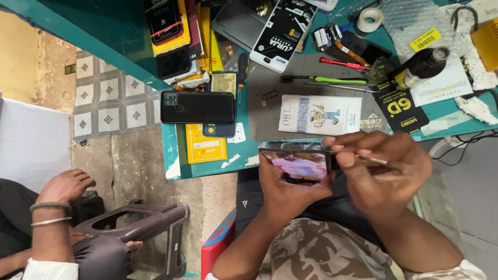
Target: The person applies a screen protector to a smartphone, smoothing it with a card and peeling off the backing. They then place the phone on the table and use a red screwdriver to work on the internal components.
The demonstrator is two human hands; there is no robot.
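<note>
Two hands: both meet at one phone [298,166], held over the lap just in front of the table's near edge.
Phone: a dark slab lying flat, its screen lit with a pinkish picture — one end points at the left hand, the other at the right.
Left hand [290,189]: cupped under the phone, fingers curled round its near side, gripping it from below.
Right hand [386,166]: fingers pinched shut on a thin metal pin [374,160], fingertips touching the phone's right end.
Table [179,155]: teal, chipped at the near edge, crowded with repair gear.
Mat [270,111]: grey work mat just beyond the phone, with a printed white card [320,114] lying on it.
Tools: a green-handled tool [332,80] and a red-handled one [342,64] rest at the mat's far side — close together, both well apart from the hands.
Second phone [197,107]: black, face down, camera block showing, left of the mat, on top of a yellow packet [206,148].
Bottle [423,65]: dark, lying tilted at the right of the table, near a roll of clear tape [369,19].
Other person: an arm with two bangles [50,213] at the lower left, beside a brown plastic stool [140,228].
</note>
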